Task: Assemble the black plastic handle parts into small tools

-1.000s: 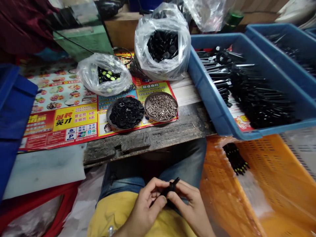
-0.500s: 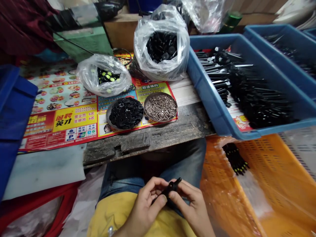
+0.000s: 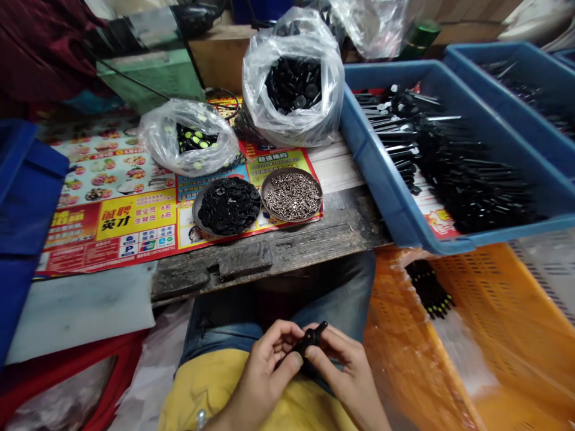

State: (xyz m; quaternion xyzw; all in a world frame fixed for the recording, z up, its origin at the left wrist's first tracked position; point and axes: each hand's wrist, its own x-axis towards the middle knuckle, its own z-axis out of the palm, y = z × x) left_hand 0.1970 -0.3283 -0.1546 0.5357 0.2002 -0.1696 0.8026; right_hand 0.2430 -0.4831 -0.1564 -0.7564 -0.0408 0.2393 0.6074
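Over my lap, my left hand (image 3: 274,362) and my right hand (image 3: 336,359) both grip a small black plastic part (image 3: 309,341). It has a rounded middle and a short rod end that sticks up between the fingers. My left thumb and fingers pinch its lower left portion, while the right thumb and fingers close on the other side. Much of the part is hidden by the fingers. On the table ahead, a round dish of flat black pieces (image 3: 229,206) stands beside a dish of small metal screws or rivets (image 3: 291,194).
Behind the dishes stand a bag of black-and-yellow pieces (image 3: 188,136) and a larger bag of black pieces (image 3: 291,90). A blue bin (image 3: 368,149) of black parts with metal shafts is at right. Below it, an orange crate (image 3: 507,311) holds a bundle of black parts (image 3: 429,289).
Both hands stay close to where they were, still gripping the black plastic part. Its rod end has shifted slightly left.
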